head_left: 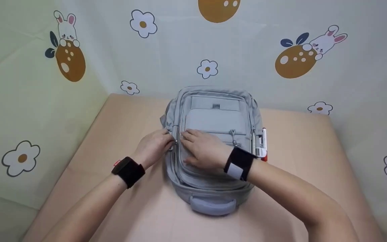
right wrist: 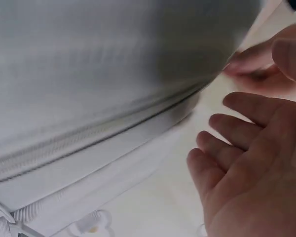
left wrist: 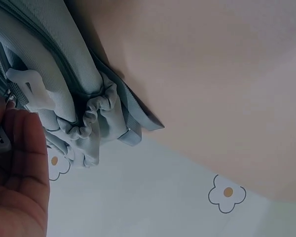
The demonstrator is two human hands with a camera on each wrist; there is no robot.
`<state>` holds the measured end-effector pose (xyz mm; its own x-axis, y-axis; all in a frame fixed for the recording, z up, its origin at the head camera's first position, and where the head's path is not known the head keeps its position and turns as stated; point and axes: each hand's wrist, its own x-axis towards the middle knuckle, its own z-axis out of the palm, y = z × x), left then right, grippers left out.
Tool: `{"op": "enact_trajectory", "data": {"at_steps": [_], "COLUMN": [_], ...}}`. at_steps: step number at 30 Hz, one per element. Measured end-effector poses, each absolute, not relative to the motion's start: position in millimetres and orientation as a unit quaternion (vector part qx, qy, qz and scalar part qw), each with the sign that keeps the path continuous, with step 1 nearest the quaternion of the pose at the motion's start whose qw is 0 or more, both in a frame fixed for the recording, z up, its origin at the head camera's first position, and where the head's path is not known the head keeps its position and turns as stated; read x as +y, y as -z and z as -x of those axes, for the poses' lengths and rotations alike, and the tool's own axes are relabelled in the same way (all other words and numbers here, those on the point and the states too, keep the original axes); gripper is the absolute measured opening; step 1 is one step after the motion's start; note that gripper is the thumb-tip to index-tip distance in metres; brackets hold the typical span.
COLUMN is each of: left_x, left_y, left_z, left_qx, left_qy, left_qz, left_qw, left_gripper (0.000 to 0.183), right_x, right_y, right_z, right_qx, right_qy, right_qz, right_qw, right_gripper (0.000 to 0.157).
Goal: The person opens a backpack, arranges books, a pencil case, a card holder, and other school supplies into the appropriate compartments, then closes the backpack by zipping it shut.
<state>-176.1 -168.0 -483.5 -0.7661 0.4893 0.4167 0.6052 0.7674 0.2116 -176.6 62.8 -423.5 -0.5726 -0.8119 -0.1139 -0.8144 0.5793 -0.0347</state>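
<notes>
A grey backpack [head_left: 215, 119] lies front side up on the table, its handle [head_left: 213, 205] towards me. At its left edge my left hand [head_left: 154, 147] pinches a zipper pull; in the left wrist view the grey triangular pull [left wrist: 0, 141] shows between the thumb and curled fingers. Beside those fingers is a pale plastic buckle [left wrist: 32, 88]. My right hand [head_left: 207, 148] is spread over the backpack's front panel, its fingers extended towards the left edge. In the right wrist view the fingers of this hand [right wrist: 259, 158] are straight and hold nothing.
Red-and-white pens or markers [head_left: 264, 143] stick out at the backpack's right side. A second zipper pull [head_left: 233, 133] hangs on the front pocket. A strap [left wrist: 135, 111] trails onto the peach-coloured table [head_left: 297, 141]. Patterned cloth walls [head_left: 170, 50] stand behind and at the left.
</notes>
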Motion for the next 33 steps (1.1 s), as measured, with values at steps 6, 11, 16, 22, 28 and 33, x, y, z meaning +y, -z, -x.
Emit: {"op": "enact_trajectory", "data": {"at_steps": [6,11,16,22,28,33], "left_x": [-171,-171,-172,-172,-170,-166], "left_y": [482,480,480,478,477,475], "left_z": [175,175,169,156,139,122], "left_qx": [-0.929,-0.931,-0.931,-0.934,-0.93,-0.92], "left_qy": [0.17,0.169,0.168,0.149,0.121,0.126], "left_qz": [0.285,0.281,0.285,0.294,0.329,0.363], "left_qw": [0.165,0.159,0.158,0.137,0.11,0.077], "left_gripper": [0.004,0.005,0.005,0.005,0.007,0.009], "right_x": [79,86,88,89,88,88], "right_y": [438,452,459,461,462,461], "right_z": [147,145,146,146,146,146], "right_qx": [0.871,0.865,0.858,0.858,0.862,0.863], "right_qy": [-0.04,-0.04,-0.028,-0.024,-0.021,-0.016], "right_qz": [0.488,0.5,0.512,0.512,0.506,0.505], "right_qw": [0.038,-0.016,-0.039,-0.034,-0.022,-0.018], "right_gripper": [0.083,0.079,0.078,0.079,0.079,0.078]}}
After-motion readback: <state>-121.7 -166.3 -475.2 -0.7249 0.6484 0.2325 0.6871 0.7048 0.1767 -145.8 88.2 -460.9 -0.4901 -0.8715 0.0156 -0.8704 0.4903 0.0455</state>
